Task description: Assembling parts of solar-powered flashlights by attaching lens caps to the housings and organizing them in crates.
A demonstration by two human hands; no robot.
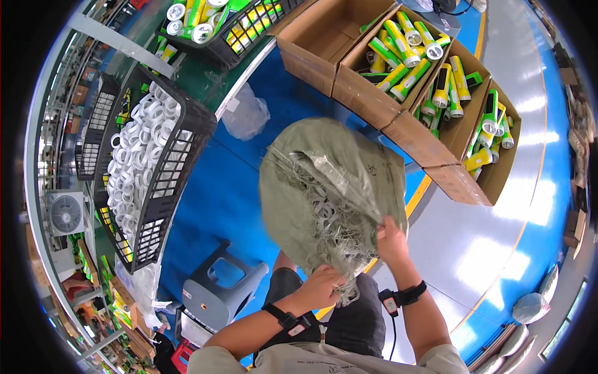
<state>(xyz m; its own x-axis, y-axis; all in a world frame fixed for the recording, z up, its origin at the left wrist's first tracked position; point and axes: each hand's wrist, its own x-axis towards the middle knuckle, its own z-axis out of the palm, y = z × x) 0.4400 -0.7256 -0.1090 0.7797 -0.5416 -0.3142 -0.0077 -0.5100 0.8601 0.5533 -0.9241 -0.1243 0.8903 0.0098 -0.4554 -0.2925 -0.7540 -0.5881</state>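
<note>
A large olive-green woven sack (286, 206) stands in front of my legs, its mouth pulled partly apart with frayed edges. Inside the opening show pale ring-shaped parts (325, 212). My left hand (325, 285) is closed on the frayed near edge of the sack, and loose strands hang below it. On the right side of the mouth my right hand (391, 242) grips the sack's edge. Each wrist wears a black strap with a small device.
At left a black crate (180, 177) holds many white rings (140, 156). Cardboard boxes (367, 103) with green, yellow and white flashlights (408, 78) line the upper right. Another black crate (233, 53) of flashlights stands on the bench. A grey stool (224, 293) and clear plastic bag (247, 115) are nearby.
</note>
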